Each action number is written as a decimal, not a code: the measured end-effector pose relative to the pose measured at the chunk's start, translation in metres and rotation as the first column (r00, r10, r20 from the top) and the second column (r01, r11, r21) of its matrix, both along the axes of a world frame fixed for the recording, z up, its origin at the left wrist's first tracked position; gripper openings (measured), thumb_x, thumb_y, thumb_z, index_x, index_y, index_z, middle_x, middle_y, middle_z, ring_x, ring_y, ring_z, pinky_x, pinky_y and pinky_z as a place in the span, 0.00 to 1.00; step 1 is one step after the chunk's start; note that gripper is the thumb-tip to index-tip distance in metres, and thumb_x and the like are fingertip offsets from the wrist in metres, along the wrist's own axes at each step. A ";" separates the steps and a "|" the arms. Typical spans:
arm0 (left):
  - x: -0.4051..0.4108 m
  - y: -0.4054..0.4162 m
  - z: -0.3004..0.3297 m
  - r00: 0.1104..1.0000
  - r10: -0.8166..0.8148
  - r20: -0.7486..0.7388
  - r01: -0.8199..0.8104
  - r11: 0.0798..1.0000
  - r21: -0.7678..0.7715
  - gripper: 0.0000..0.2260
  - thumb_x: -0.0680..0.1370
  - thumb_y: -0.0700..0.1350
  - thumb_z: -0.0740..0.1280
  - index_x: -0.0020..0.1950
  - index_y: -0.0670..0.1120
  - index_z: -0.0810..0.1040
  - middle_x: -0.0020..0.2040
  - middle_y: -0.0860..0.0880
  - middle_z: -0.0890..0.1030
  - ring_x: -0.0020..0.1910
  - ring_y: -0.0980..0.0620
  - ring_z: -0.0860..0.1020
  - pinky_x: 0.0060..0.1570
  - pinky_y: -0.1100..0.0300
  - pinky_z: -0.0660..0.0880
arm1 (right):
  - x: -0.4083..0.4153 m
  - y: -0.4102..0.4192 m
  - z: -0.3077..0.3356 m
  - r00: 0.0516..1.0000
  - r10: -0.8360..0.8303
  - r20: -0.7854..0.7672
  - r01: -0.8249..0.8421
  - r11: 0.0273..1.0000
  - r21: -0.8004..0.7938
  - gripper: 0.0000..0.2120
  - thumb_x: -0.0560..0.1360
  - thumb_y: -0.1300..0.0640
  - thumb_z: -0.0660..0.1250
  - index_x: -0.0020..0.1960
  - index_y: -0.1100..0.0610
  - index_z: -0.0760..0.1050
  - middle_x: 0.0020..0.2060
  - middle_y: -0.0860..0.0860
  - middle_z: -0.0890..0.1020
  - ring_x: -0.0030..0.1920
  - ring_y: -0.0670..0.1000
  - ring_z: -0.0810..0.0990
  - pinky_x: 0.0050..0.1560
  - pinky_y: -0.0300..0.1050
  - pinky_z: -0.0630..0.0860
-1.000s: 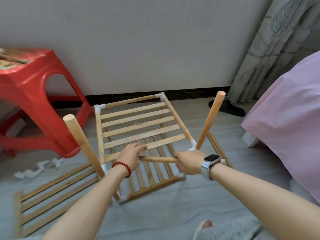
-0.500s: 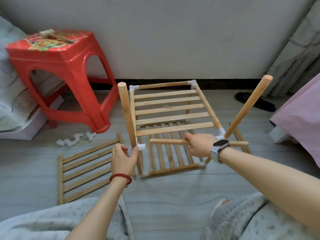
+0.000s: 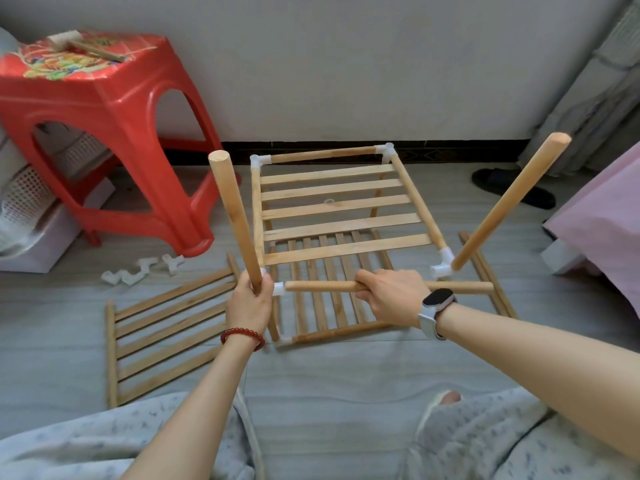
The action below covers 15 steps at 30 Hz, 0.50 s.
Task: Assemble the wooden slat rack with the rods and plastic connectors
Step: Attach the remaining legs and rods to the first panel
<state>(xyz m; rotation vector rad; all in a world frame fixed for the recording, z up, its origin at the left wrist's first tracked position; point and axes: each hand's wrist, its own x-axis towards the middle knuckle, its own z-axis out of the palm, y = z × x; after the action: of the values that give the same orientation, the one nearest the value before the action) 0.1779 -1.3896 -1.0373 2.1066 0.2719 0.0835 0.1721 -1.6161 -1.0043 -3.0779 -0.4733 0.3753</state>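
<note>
A part-built wooden slat rack [image 3: 334,216] stands on the floor, its slat shelf held by white plastic connectors at the corners. My left hand [image 3: 250,301] grips the base of the near-left upright rod [image 3: 232,216], at its connector [image 3: 278,288]. My right hand [image 3: 389,295] grips a horizontal rod [image 3: 320,286] whose left end sits in that connector. The rod's right end [image 3: 474,287] lies free, below the near-right connector [image 3: 443,263]. Another upright rod [image 3: 509,202] leans out to the right. A lower slat panel [image 3: 322,306] shows beneath.
A loose slat panel [image 3: 166,330] lies on the floor at left, with spare white connectors [image 3: 138,270] behind it. A red plastic stool [image 3: 104,133] carries a mallet [image 3: 83,46]. A pink bed [image 3: 602,220], a black slipper [image 3: 512,188] and more loose slats [image 3: 491,271] are at right.
My left hand left the horizontal rod and went to the near-left upright rod, which it now grips at the base. The head view pulled back and shifted left.
</note>
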 end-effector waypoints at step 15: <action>0.001 0.001 0.003 0.996 0.001 -0.086 0.003 0.999 0.042 0.14 0.81 0.50 0.55 0.61 0.45 0.73 0.44 0.44 0.77 0.44 0.46 0.72 0.44 0.57 0.66 | 0.002 -0.003 -0.017 0.994 0.033 -0.107 -0.015 0.986 0.165 0.09 0.81 0.49 0.54 0.55 0.53 0.68 0.43 0.50 0.76 0.40 0.52 0.75 0.41 0.49 0.74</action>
<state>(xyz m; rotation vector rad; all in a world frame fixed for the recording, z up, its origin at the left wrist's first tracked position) 0.1792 -1.3890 -1.0339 2.1554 0.3230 -0.0018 0.1738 -1.6193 -1.0212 -2.8776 -0.5099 0.4761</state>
